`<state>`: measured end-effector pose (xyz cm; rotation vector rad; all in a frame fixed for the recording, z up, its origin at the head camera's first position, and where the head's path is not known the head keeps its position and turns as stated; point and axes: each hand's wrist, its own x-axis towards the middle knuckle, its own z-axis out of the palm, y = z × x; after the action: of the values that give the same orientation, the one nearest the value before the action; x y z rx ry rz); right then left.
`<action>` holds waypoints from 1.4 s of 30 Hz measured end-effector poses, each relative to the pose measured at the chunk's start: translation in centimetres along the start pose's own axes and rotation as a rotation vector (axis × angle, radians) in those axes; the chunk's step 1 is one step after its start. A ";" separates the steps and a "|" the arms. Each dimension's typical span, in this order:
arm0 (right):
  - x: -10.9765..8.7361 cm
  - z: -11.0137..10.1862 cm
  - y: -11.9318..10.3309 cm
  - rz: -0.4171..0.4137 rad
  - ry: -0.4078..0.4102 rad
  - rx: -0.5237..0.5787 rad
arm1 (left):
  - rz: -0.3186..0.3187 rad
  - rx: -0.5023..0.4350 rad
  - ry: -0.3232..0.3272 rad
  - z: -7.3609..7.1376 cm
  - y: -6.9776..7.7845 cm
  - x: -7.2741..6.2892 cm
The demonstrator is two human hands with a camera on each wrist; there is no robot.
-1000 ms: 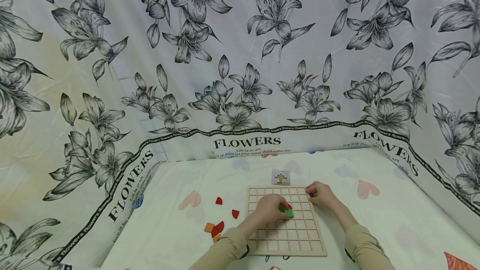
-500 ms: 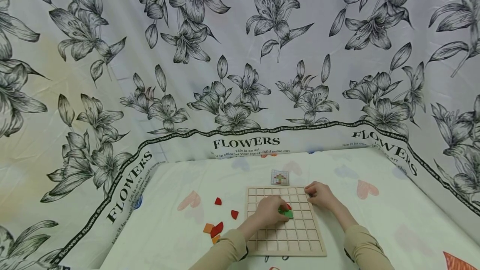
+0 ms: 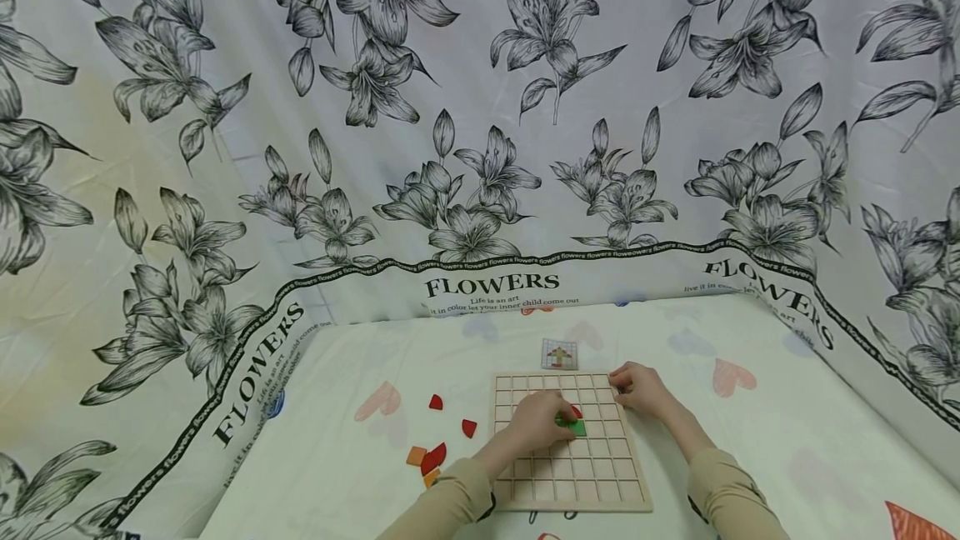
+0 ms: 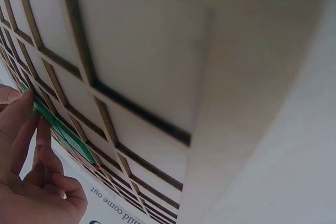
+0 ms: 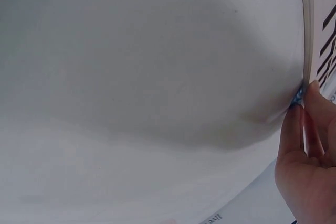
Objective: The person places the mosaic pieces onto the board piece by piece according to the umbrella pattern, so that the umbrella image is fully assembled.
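A wooden grid board (image 3: 615, 469) lies on the cloth. Over its middle, my left hand (image 3: 536, 422) has thumb and fingertips pinched on a green piece (image 4: 44, 109). Green surface (image 3: 579, 428) shows just right of the fingertips in the head view, with a red piece (image 3: 576, 412) behind it; the hand covers the rest. My right hand (image 3: 641, 390) is at the board's far right corner. In the right wrist view, thumb and fingers of the right hand (image 5: 310, 140) grip the board's edge (image 5: 307, 30), with a small blue patterned spot at the fingertips.
Left of the board lie loose red pieces (image 3: 469, 428) and orange pieces (image 3: 417, 456), some close together. A small card (image 3: 559, 354) with a gridded picture lies beyond the board's far edge. A flower-printed curtain (image 3: 480, 148) hangs around the back and sides.
The green at my left fingertips has shifted slightly and now looks squarer within the grid. Left hand has hardly moved, and the right hand keeps its grip on the corner.
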<state>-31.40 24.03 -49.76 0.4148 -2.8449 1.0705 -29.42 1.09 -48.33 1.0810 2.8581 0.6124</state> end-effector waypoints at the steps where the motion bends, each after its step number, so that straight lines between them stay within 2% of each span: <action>1: 0.0 0.0 0.0 -0.001 -0.001 -0.002 | 0.001 -0.001 0.001 0.0 0.0 0.0; 10: 0.0 0.0 0.0 -0.010 -0.001 -0.009 | -0.014 -0.024 0.009 -0.1 -0.2 0.0; 16: 0.0 -0.2 -0.1 -0.011 0.010 -0.009 | -0.015 -0.189 0.002 -1.2 -1.2 0.4; 22: -0.1 -0.2 0.0 -0.033 0.012 -0.012 | -0.025 -0.352 0.025 -2.8 -4.2 -0.2; 26: 0.0 -0.2 0.0 -0.033 0.011 -0.022 | -0.067 -0.405 0.062 -4.5 -7.1 -1.7; 29: 0.1 -0.2 0.0 -0.030 0.013 -0.028 | -0.125 -0.417 0.101 -5.9 -9.5 -3.2; 35: 0.1 -0.2 0.1 -0.034 0.017 -0.032 | -0.311 -0.423 0.156 -7.9 -14.1 -6.9; 37: 0.1 -0.2 0.2 -0.035 0.020 -0.030 | -0.359 -0.412 0.148 -8.3 -15.2 -8.0; 39: 0.1 -0.1 0.3 -0.037 0.019 -0.028 | -0.379 -0.405 0.131 -8.6 -16.0 -8.9; 42: 0.1 0.0 0.5 -0.037 0.022 -0.020 | -0.369 -0.406 0.087 -8.9 -16.7 -10.0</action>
<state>-31.60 24.36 -50.02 0.4491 -2.8150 1.0333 -33.77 -19.81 -47.38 0.4662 2.7137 1.1540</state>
